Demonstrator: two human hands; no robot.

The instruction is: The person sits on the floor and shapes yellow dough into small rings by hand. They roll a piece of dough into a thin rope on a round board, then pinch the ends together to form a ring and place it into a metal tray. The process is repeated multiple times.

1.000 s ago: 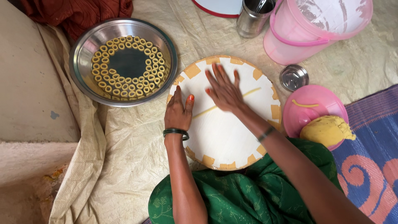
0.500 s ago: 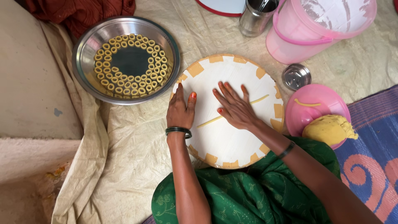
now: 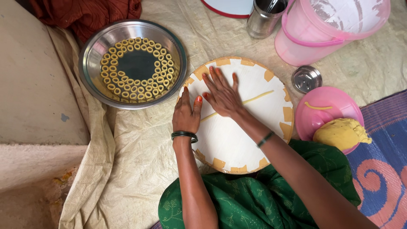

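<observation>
Cloth: a dark red cloth [image 3: 85,12] lies bunched at the top left, beyond the steel plate.
Sheet: a cream sheet [image 3: 140,140] covers the floor under most of the things.
Plate: a round steel plate [image 3: 91,55] sits left of the board, with small yellow dough rings [image 3: 127,91] set in curved rows around its bare middle.
Left hand: the left hand [image 3: 186,114] rests at the board's left edge, fingers together and fairly flat, thumb up, gripping nothing; a dark bangle circles the wrist.
Board: the round white board [image 3: 237,140], edged with tan patches, lies in front of the green lap.
Right hand: the right hand [image 3: 222,95] is open, palm down and fingers spread, pressing flat on the dough strand.
Strand: a thin yellow dough strand [image 3: 256,98] runs slantwise across the board, its middle hidden under the right palm.
Cup: a steel cup [image 3: 265,17] stands beyond the board, at the top.
Bucket: a pink bucket [image 3: 305,42] stands right of the cup.
Bowl: a small steel bowl [image 3: 306,79] sits just right of the board.
Lid: a pink lid [image 3: 322,116] lies below the bowl, holding a short dough bit and a yellow dough lump [image 3: 341,132].
Mat: a blue and pink mat [image 3: 381,169] lies at the far right.
</observation>
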